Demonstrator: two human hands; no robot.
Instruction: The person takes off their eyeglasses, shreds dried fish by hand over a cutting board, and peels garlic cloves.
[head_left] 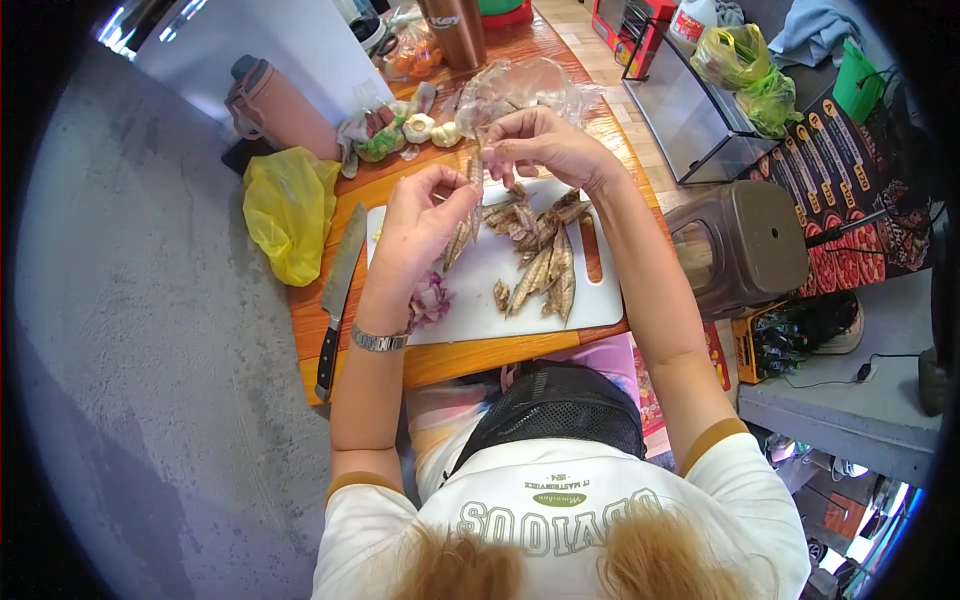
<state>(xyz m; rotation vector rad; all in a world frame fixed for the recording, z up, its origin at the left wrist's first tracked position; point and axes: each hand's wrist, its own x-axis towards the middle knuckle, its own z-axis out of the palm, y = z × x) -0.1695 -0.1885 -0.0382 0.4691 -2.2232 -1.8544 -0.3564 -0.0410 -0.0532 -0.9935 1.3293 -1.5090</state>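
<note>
Over the white cutting board (470, 318), my left hand (425, 215) pinches a strip of fish (475, 165) between thumb and fingertips. My right hand (550, 148) is closed at the strip's upper end, its thumb and index finger together. Below my left hand hangs or lies another fish piece (457, 246); whether it is held cannot be made out. Several brown, dried-looking fish pieces (545, 265) lie in a pile on the board's right half. Chopped purple onion (430, 302) sits at the left, partly behind my left wrist.
A knife (343, 270) lies left of the board. Beside it rests a yellow plastic bag (290, 210). Farther back are garlic bulbs (420, 128), a clear plastic bag (530, 85), a pink bottle (285, 110) and a copper tumbler (455, 32). A brown bin (745, 240) stands right of the table.
</note>
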